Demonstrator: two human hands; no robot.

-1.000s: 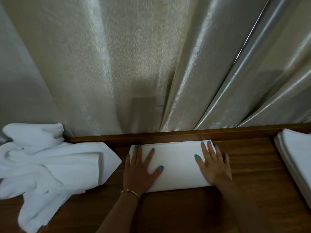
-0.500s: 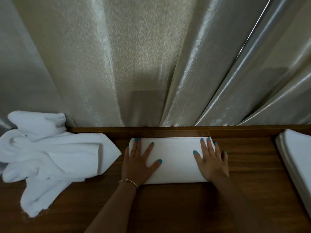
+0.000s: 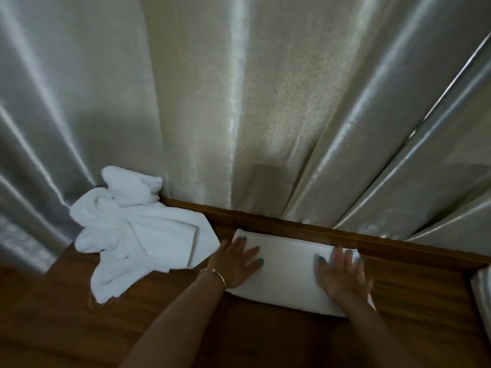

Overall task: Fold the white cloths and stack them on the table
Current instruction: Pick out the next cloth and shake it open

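Note:
A folded white cloth [image 3: 288,272] lies flat on the wooden table [image 3: 159,322], close to the raised back edge. My left hand [image 3: 235,264] rests palm down on its left end, fingers spread. My right hand [image 3: 341,277] presses flat on its right end and looks blurred. A heap of unfolded white cloths [image 3: 138,232] sits to the left. At the far right edge a stack of folded white cloths [image 3: 482,293] shows only in part.
A shiny pale curtain [image 3: 265,102] hangs right behind the table's raised wooden back edge [image 3: 292,227]. Bare dark wood lies in front of the folded cloth, under my forearms.
The view has swung left and tilted, so the heap now sits nearer the middle and the right stack is almost out of frame. Both hands stay flat on the folded cloth.

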